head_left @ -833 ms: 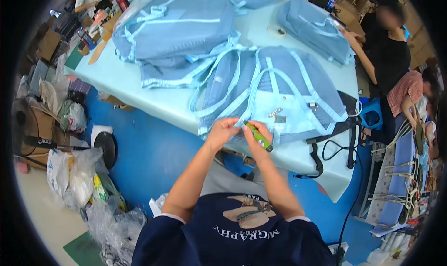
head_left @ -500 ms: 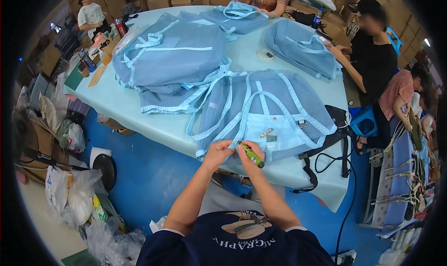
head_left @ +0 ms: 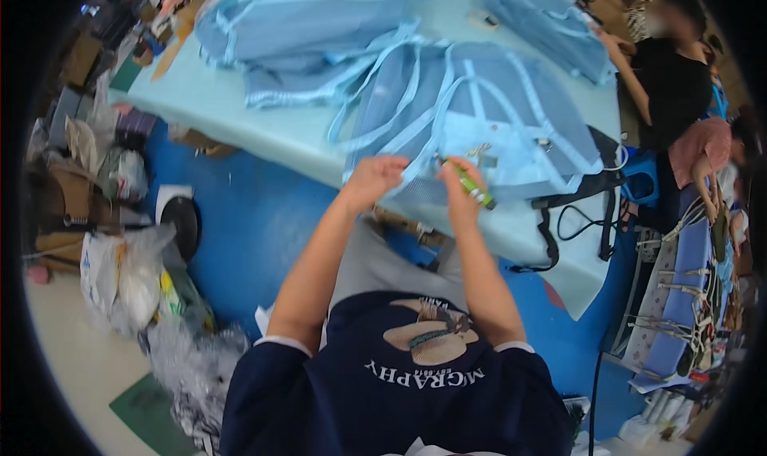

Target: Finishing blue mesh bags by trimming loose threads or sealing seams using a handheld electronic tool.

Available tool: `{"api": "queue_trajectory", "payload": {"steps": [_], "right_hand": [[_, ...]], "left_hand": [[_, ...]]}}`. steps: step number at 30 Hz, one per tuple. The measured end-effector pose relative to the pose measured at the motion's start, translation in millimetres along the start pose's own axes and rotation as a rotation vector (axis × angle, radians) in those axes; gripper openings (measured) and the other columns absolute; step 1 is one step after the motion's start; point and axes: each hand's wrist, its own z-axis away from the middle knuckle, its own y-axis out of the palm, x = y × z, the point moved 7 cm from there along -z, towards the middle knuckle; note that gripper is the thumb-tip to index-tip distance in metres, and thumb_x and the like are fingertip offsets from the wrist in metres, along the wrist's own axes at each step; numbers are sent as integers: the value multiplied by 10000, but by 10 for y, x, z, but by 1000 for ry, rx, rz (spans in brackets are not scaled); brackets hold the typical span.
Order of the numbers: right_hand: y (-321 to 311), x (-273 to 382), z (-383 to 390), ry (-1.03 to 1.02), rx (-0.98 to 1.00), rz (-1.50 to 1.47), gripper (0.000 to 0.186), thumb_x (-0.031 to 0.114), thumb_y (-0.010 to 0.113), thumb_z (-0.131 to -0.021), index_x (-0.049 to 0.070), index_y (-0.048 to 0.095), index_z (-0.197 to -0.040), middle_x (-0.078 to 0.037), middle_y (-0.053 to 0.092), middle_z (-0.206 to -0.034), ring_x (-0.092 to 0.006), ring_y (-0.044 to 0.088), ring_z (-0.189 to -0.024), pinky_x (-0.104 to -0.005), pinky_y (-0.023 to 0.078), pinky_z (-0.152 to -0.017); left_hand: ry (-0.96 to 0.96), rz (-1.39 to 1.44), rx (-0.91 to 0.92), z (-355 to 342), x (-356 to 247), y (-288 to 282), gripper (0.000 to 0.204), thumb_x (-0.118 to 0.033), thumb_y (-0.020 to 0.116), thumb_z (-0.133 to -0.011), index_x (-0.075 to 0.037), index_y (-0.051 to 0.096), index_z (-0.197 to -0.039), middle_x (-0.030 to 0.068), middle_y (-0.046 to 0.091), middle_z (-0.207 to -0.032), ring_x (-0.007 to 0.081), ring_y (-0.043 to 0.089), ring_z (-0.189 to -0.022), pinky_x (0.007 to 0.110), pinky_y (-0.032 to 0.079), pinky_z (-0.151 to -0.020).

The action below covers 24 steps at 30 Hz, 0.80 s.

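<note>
Our right hand (head_left: pixel 463 186) was closed round a slim green tool (head_left: pixel 474 189), its tip slanting to ten o'clock and its dark butt end to four. The tip stood at the near edge of a blue mesh bag (head_left: pixel 523 77), though the picture was too blurred to show whether it touched. Our left hand (head_left: pixel 371 183), just beside at nine o'clock from the right, had its fingers bent and their tips at that same edge; we could not tell whether they pinched the trim or only rested there.

Taking our two hands as the dial's centre, the bag lay spread flat toward one o'clock on the pale table (head_left: pixel 280 146), with its handles looped over it. On its light pocket (head_left: pixel 511 170) we saw a small metal chain (head_left: pixel 479 150) and, toward three o'clock, a dark clip (head_left: pixel 546 144).

More mesh bags (head_left: pixel 319 37) lay piled at eleven o'clock. Farther off at one o'clock lay a folded bag (head_left: pixel 547 25), with a co-worker's hand (head_left: pixel 613 45) at its three-o'clock edge. A black strap (head_left: pixel 550 244) hung over the table at four, a blue stool (head_left: pixel 641 176) stood at three, and crumpled plastic bags (head_left: pixel 132 284) sat on the floor at eight.
</note>
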Motion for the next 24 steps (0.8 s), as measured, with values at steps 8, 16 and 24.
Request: {"api": "queue_trajectory", "payload": {"steps": [8, 16, 24], "right_hand": [[264, 59, 145, -242, 244, 115, 125, 64, 644, -707, 3, 604, -810, -98, 603, -790, -159, 569, -719, -257, 456, -649], [194, 128, 343, -320, 111, 361, 199, 134, 688, -703, 39, 611, -861, -77, 611, -792, -173, 574, -733, -283, 460, -669], [-592, 639, 408, -524, -112, 393, 326, 101, 718, -680, 26, 583, -968, -106, 590, -845, -208, 561, -751, -297, 452, -682]], "left_hand": [[-109, 267, -60, -21, 145, -41, 320, 0, 588, -714, 14, 582, -1033, 42, 589, -869, 97, 551, -779, 204, 434, -699], [-37, 270, -126, 89, 343, 40, 324, -2, 574, -709, -5, 588, -1032, 44, 601, -861, 110, 545, -793, 221, 420, -724], [690, -799, -631, 662, -508, -7, 503, -169, 670, -693, -34, 495, -1145, 195, 452, -1219, 371, 440, -1100, 409, 352, -926]]}}
